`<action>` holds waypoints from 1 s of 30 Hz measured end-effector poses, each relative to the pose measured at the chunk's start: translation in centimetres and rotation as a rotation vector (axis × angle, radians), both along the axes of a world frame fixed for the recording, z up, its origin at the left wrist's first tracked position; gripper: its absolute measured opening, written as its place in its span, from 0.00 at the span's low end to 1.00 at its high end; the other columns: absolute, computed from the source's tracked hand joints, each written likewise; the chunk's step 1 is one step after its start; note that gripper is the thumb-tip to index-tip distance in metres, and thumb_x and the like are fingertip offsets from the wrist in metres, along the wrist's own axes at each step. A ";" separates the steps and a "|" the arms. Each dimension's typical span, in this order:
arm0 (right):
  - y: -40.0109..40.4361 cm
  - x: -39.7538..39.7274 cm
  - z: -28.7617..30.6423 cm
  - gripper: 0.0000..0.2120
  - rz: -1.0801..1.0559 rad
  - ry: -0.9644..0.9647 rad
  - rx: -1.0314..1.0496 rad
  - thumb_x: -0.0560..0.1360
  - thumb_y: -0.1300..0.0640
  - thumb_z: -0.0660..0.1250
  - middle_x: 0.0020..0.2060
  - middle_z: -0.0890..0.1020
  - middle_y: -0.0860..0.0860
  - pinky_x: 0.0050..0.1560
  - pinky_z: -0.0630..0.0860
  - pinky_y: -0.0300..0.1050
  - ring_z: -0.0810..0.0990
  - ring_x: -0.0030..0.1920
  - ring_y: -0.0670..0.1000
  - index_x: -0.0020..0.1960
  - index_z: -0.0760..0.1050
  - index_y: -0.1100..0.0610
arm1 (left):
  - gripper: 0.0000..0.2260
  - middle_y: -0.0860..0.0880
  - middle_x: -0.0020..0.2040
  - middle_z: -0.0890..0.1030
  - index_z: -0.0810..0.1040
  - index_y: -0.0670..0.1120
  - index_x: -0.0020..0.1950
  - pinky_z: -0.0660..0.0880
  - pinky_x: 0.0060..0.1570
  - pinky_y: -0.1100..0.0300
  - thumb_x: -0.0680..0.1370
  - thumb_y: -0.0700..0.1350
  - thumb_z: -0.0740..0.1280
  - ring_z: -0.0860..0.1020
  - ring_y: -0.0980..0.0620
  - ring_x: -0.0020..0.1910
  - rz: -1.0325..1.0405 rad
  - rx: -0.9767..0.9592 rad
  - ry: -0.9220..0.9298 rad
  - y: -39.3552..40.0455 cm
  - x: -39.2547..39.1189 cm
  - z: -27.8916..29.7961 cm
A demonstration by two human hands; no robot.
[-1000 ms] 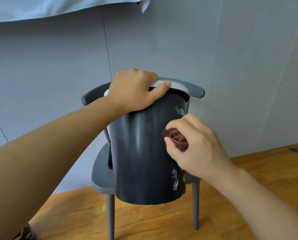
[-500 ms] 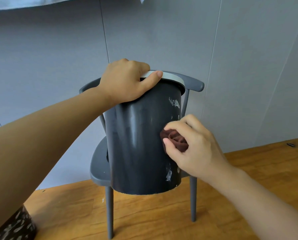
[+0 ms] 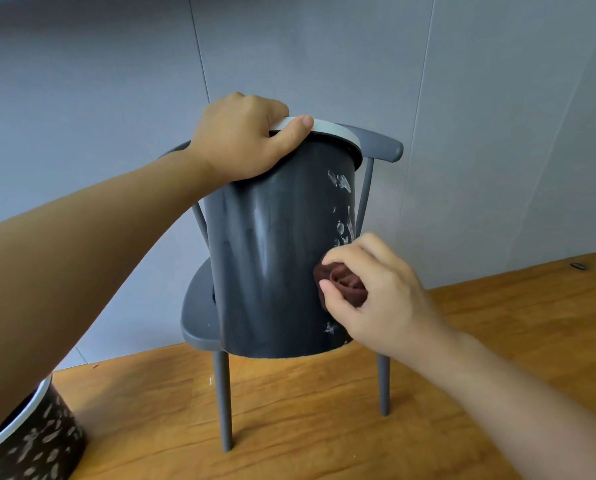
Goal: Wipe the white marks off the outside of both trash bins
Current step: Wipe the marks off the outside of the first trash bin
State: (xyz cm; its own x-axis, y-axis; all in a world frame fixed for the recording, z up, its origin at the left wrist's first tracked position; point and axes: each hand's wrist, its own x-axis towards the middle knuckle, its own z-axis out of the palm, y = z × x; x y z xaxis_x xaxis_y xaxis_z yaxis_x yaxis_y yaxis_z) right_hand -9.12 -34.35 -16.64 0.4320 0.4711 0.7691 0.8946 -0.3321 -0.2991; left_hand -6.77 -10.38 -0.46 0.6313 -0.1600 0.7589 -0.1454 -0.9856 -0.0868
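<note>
Dark grey cylindrical plastic trash bin (image 3: 275,258), white-smeared, tilted: left hand (image 3: 244,140) grips its white rim. Right hand (image 3: 379,296) presses a bunched brown cloth (image 3: 341,284) against its side.

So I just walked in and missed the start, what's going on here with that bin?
A person is cleaning a dark trash bin held up in front of a grey chair. The left hand grips its white rim, while the right hand presses a bunched brown cloth against its side. White marks remain along the right edge. A second marked bin waits at lower left.
</note>
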 end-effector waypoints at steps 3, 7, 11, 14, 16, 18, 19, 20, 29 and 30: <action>-1.0 -0.8 -1.8 0.08 0.068 0.006 -0.086 0.78 0.51 0.70 0.47 0.75 0.47 0.40 0.79 0.43 0.77 0.44 0.48 0.54 0.80 0.53 | 0.27 0.47 0.26 0.63 0.59 0.44 0.33 0.62 0.32 0.53 0.80 0.64 0.56 0.63 0.46 0.28 0.008 0.000 0.008 0.0 0.2 0.0; -3.2 -1.6 -3.1 0.08 0.093 -0.007 -0.309 0.77 0.48 0.68 0.45 0.74 0.43 0.39 0.79 0.48 0.76 0.43 0.46 0.53 0.80 0.50 | 0.27 0.46 0.26 0.63 0.59 0.43 0.33 0.62 0.32 0.53 0.80 0.64 0.56 0.64 0.43 0.30 0.014 -0.009 0.010 0.1 0.2 0.0; -2.4 -1.2 -1.1 0.07 0.085 0.042 -0.131 0.78 0.49 0.69 0.46 0.75 0.44 0.41 0.79 0.44 0.78 0.44 0.46 0.53 0.80 0.49 | 0.27 0.46 0.26 0.63 0.58 0.43 0.33 0.64 0.33 0.52 0.80 0.64 0.55 0.64 0.42 0.30 0.030 -0.002 0.009 -0.1 0.3 0.0; -1.4 -1.4 -1.3 0.08 0.082 0.008 -0.123 0.78 0.51 0.70 0.47 0.75 0.47 0.42 0.79 0.44 0.77 0.45 0.48 0.55 0.81 0.52 | 0.27 0.45 0.27 0.64 0.59 0.43 0.34 0.65 0.34 0.52 0.80 0.64 0.55 0.65 0.40 0.31 0.042 0.004 0.016 -0.3 0.5 0.1; -1.9 -1.9 -2.5 0.07 0.093 -0.009 -0.192 0.78 0.52 0.72 0.47 0.74 0.47 0.41 0.78 0.43 0.75 0.45 0.46 0.54 0.80 0.53 | 0.27 0.45 0.27 0.63 0.59 0.43 0.34 0.64 0.33 0.52 0.80 0.64 0.55 0.64 0.41 0.31 0.031 0.006 0.016 -0.3 0.4 0.1; -3.0 -2.1 -3.7 0.06 0.104 -0.009 -0.289 0.77 0.51 0.71 0.45 0.73 0.44 0.39 0.77 0.42 0.72 0.44 0.43 0.53 0.80 0.51 | 0.27 0.46 0.27 0.62 0.58 0.43 0.33 0.65 0.34 0.51 0.80 0.64 0.55 0.63 0.42 0.30 0.020 -0.002 0.024 -0.2 0.3 0.1; -3.6 -2.1 -4.1 0.06 0.104 0.002 -0.313 0.76 0.50 0.71 0.45 0.73 0.44 0.39 0.76 0.41 0.71 0.44 0.41 0.52 0.80 0.49 | 0.27 0.46 0.26 0.62 0.59 0.43 0.33 0.65 0.34 0.51 0.80 0.64 0.54 0.63 0.43 0.30 0.016 -0.004 0.026 -0.1 0.2 0.1; -4.0 -2.0 -4.3 0.06 0.098 0.026 -0.306 0.76 0.50 0.71 0.45 0.73 0.43 0.39 0.76 0.42 0.72 0.44 0.40 0.51 0.80 0.49 | 0.27 0.46 0.26 0.62 0.59 0.43 0.33 0.65 0.34 0.51 0.80 0.64 0.54 0.63 0.42 0.30 0.012 -0.006 0.028 -0.2 0.2 0.1; -1.7 -2.0 -3.2 0.07 0.131 0.053 -0.100 0.78 0.50 0.70 0.48 0.75 0.44 0.43 0.79 0.42 0.78 0.46 0.46 0.54 0.79 0.50 | 0.27 0.47 0.26 0.61 0.59 0.44 0.33 0.65 0.33 0.50 0.79 0.64 0.54 0.63 0.43 0.29 0.008 -0.017 0.026 -0.3 -0.1 0.1; -2.0 -2.2 -3.8 0.06 0.141 0.042 -0.156 0.78 0.50 0.70 0.48 0.74 0.44 0.42 0.78 0.44 0.77 0.46 0.46 0.54 0.78 0.50 | 0.27 0.46 0.26 0.61 0.59 0.44 0.33 0.66 0.33 0.50 0.79 0.65 0.54 0.62 0.43 0.30 0.006 -0.021 0.027 -0.2 -0.1 0.1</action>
State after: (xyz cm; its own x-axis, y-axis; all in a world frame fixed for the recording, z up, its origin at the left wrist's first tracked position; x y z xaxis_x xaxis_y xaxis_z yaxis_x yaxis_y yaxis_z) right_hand -11.28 -36.36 -20.42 0.3840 0.6412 0.6643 0.9231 -0.2503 -0.2920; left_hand -6.89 -10.58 -0.40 0.6521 -0.1410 0.7449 -0.1419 -0.9879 -0.0627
